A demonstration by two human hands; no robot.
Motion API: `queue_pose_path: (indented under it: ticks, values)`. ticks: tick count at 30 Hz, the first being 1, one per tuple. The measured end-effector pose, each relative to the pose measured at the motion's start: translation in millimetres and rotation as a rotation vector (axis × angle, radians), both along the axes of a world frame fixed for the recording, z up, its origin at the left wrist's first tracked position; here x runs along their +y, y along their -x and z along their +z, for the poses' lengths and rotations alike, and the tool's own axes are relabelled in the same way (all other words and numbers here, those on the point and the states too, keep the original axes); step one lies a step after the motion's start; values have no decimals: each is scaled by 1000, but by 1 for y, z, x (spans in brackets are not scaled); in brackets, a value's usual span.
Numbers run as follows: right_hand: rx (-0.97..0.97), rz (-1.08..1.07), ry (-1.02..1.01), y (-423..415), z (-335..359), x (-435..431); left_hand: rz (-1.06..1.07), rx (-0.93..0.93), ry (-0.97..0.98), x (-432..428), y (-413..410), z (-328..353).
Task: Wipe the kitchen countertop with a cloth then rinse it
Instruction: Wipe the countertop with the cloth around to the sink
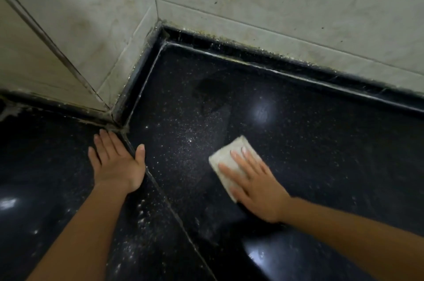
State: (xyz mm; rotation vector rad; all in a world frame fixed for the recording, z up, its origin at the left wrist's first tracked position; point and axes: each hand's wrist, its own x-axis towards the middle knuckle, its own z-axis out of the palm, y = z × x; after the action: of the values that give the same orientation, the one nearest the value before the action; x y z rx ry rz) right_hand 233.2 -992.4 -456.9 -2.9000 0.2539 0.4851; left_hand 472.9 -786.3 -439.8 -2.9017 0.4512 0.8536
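Note:
A black speckled stone countertop (298, 134) fills the lower part of the view and turns a corner. My right hand (254, 184) lies flat with straight fingers on a folded whitish cloth (226, 157), pressing it onto the counter right of centre. The cloth's far end shows beyond my fingertips. My left hand (115, 161) rests flat on the counter, fingers spread, straddling the diagonal joint line (165, 198) between the two slabs. White specks and dust lie along that joint and on the surface between my hands.
Pale marbled wall tiles (275, 1) rise behind the counter and meet in a corner (158, 21). A low black upstand (252, 51) with grimy sealant runs along the wall foot. A dull smear (206, 90) marks the counter near the corner.

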Motion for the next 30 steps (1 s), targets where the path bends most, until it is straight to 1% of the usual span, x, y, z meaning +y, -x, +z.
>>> queue_pose_path:
  ticks: [3, 4, 5, 7, 9, 11, 14, 16, 17, 19, 23, 27, 30]
  values:
    - [15, 232, -30, 16, 1, -7, 3, 23, -19, -1, -2, 1]
    - [4, 267, -4, 9, 0, -18, 5, 26, -19, -2, -2, 1]
    - [-5, 255, 26, -4, 1, -29, 7, 28, -15, -2, -3, 0]
    - [-22, 96, 32, -40, 1, -54, 12, 24, 2, -1, -3, -2]
    - [8, -87, 31, -80, 0, -79, 16, 16, 16, -1, -3, -3]
    - [33, -215, 39, -120, 0, -99, 13, 5, 19, 0, -3, -4]
    - [94, -405, -23, -165, 2, -107, 9, 4, 11, 0, -3, -4]
    - [100, -470, -29, -175, 1, -97, 10, 3, 11, -1, -3, -3]
    - [94, -462, -25, -173, 1, -88, 10, 4, 12, -1, -3, -3]
    - [70, -377, -34, -155, 2, -67, 10, 3, 18, -1, -3, -3]
    - [52, -126, -51, -90, -1, -16, 15, 14, 38, 0, -2, -2]
    - [5, 230, -25, -23, -1, 16, 35, 46, 65, 0, -2, 0]
    - [16, 505, -38, -12, 2, -4, 39, 53, 77, 0, -3, -1]
